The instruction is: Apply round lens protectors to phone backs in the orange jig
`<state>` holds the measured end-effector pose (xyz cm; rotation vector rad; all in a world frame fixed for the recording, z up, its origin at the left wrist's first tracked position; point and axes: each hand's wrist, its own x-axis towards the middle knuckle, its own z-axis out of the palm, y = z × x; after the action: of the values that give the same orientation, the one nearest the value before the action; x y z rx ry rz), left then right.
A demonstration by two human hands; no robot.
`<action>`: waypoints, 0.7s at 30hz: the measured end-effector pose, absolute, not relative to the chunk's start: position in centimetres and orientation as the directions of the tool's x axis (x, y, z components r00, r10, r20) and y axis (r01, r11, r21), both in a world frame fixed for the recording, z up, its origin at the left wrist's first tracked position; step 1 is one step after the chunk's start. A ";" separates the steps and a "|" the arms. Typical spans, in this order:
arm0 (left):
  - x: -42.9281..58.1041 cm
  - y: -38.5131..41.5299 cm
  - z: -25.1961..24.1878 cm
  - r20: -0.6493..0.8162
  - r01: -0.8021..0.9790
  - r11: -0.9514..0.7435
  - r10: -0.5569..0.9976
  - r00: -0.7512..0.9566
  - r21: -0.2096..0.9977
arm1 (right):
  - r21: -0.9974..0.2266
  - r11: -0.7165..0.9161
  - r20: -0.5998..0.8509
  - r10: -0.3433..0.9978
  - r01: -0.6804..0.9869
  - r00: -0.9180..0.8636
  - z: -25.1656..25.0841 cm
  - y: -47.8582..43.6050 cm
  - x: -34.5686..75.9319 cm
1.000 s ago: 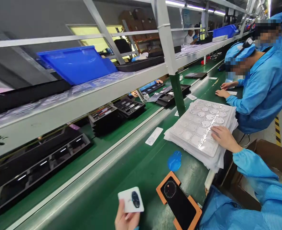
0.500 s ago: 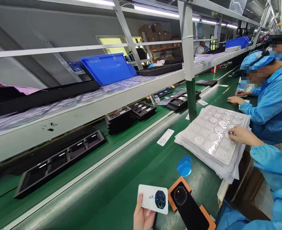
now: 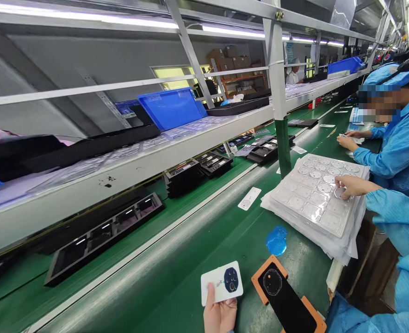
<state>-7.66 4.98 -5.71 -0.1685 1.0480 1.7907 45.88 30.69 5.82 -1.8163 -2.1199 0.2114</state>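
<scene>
My left hand [image 3: 220, 314] grips a white rounded card [image 3: 213, 286] with a dark camera-lens picture on it, thumb on top and fingers beneath. Over on the right, my right hand [image 3: 357, 186] reaches onto a clear plastic tray [image 3: 303, 201] of round pockets, its fingertips pinched at a clear ring-marked disc [image 3: 339, 192]. Whether the disc is lifted off the tray, I cannot tell. Between the hands, a black phone [image 3: 288, 296] with a round camera area lies tilted in an orange holder [image 3: 262, 282]. Beyond the phone, a crumpled blue film [image 3: 276, 240] rests on the green bench.
White sheets [image 3: 343, 254] are stacked under the tray. A white printed card [image 3: 249, 199] lies beside a green-based post [image 3: 282, 148]. Black trays [image 3: 103, 238] line the far side below a shelf [image 3: 190, 143]. Co-workers in blue [image 3: 399, 134] sit at the right.
The view has shifted slightly left. My left hand has tilted the white card a little. My right hand's fingers have drawn together over the tray, at a disc.
</scene>
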 end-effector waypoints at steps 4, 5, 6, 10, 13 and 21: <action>-6.4 5.3 -5.2 -0.470 -0.716 -0.115 0.682 -0.561 0.689 | -0.359 0.163 0.038 0.986 0.919 -0.160 6.6 29.6 45.7; -6.4 5.3 -5.3 -0.489 -0.733 -0.105 0.680 -0.546 0.673 | -0.366 0.171 0.044 0.985 0.915 -0.166 6.9 29.2 45.6; -6.4 5.3 -5.4 -0.496 -0.745 -0.105 0.683 -0.536 0.659 | -0.373 0.180 0.058 0.984 0.910 -0.171 7.3 28.8 45.4; -6.5 5.2 -5.8 -0.477 -0.762 -0.138 0.705 -0.525 0.633 | -0.480 0.242 0.107 0.970 0.844 -0.217 9.3 26.5 43.5; -6.3 5.2 -5.8 -0.492 -0.794 -0.145 0.715 -0.497 0.590 | -0.736 0.285 0.130 0.950 0.614 -0.285 10.9 24.3 40.9; -4.4 5.7 -4.5 -0.544 -0.821 -0.151 0.681 -0.490 0.551 | -0.896 0.253 0.031 0.856 0.365 -0.516 9.4 19.8 30.8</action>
<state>-4.36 5.69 -4.54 -0.2018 1.0170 1.8252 30.76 19.84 9.44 -1.1063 -2.0027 1.2194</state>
